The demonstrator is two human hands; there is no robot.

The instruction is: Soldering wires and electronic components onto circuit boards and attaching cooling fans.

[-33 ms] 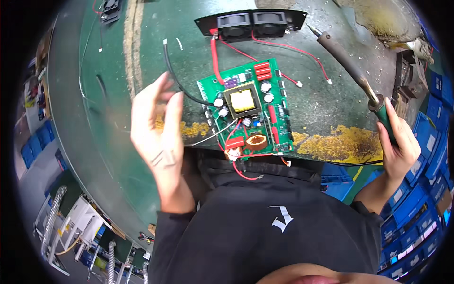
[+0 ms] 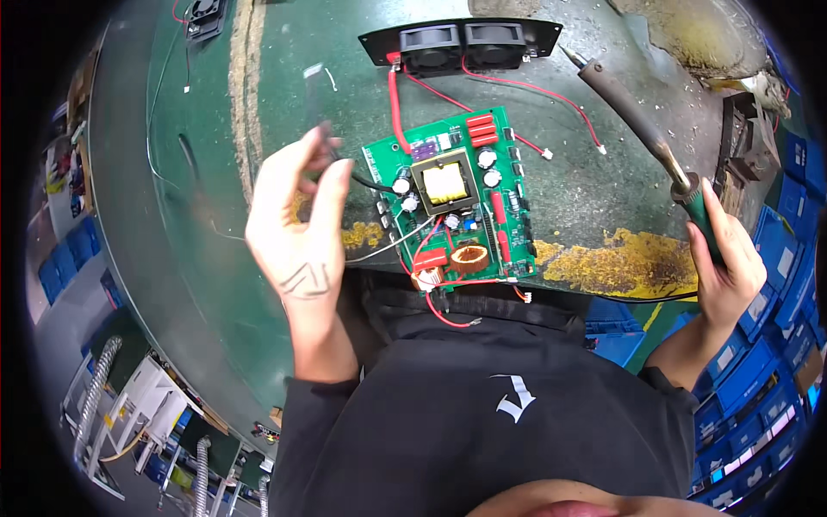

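A green circuit board (image 2: 396, 159) with a yellow-wrapped transformer (image 2: 444, 183), capacitors and a copper coil lies at the near edge of the bench. From its left side a thick black wire (image 2: 370, 183) runs between the thumb and fingers of my left hand (image 2: 297, 215), which are closed on it; the wire's far end is blurred. My right hand (image 2: 728, 258) grips the green handle of a soldering iron (image 2: 633, 116). The iron's tip points up and left, close to the black fan panel (image 2: 543, 39). A thick red wire (image 2: 395, 108) links panel and board.
Thin red leads with white plugs (image 2: 601, 149) trail from the panel. Another small fan (image 2: 205, 19) sits at the far left. A dirty, crusted pad (image 2: 689, 39) and a rusty metal holder (image 2: 741, 138) are at the far right. Blue bins (image 2: 736, 379) stand beyond the bench.
My left hand has moved slightly right and closed its fingers on the black wire, which has shifted. My right hand and the soldering iron have stayed in place.
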